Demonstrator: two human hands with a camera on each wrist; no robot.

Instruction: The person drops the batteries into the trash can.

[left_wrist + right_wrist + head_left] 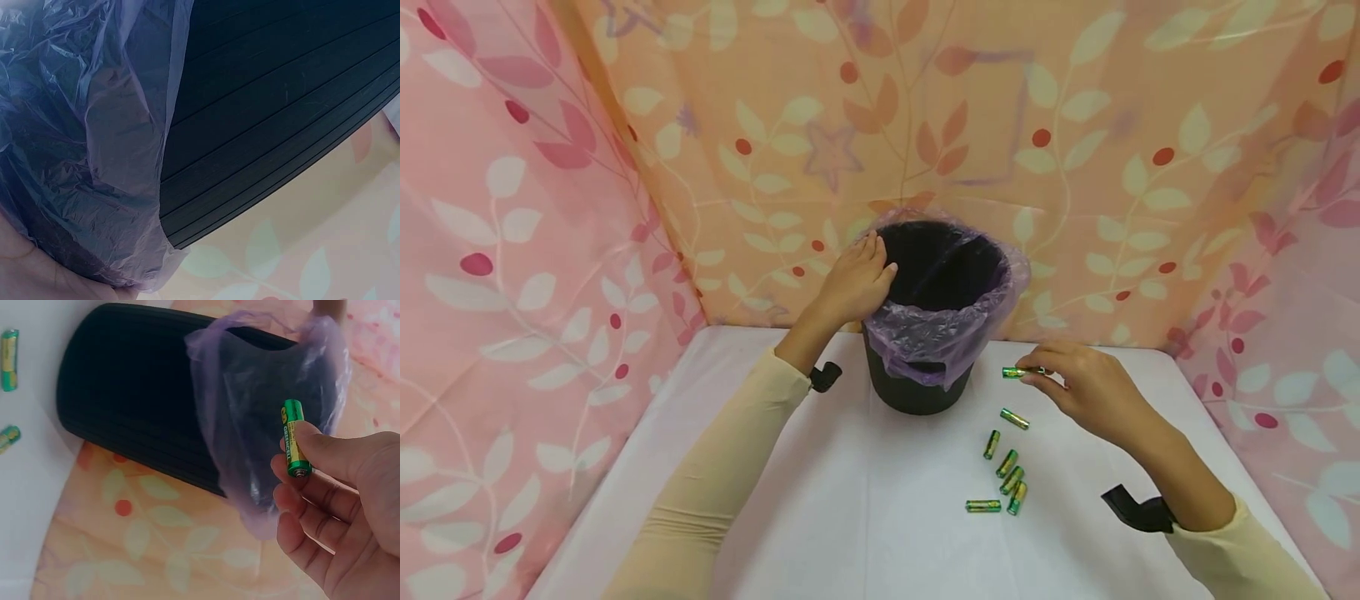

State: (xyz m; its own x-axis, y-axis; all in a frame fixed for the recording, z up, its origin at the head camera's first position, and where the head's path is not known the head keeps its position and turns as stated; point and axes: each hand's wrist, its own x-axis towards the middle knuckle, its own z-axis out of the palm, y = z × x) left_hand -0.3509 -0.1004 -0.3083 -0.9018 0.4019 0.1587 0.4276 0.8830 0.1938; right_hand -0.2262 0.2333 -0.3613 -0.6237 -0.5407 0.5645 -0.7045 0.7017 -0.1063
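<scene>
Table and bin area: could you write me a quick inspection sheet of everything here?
Surface: white table, covered with a cloth.
Job's things: black bin lined with a purple bag; one green battery held above the table; six loose batteries lying on the table.
Clutter: nothing seen.
Hands: left hand rests on the bin rim; right hand pinches the battery.
Cables: nothing seen.
Surroundings: pink and orange leaf-print curtains on three sides.
</scene>
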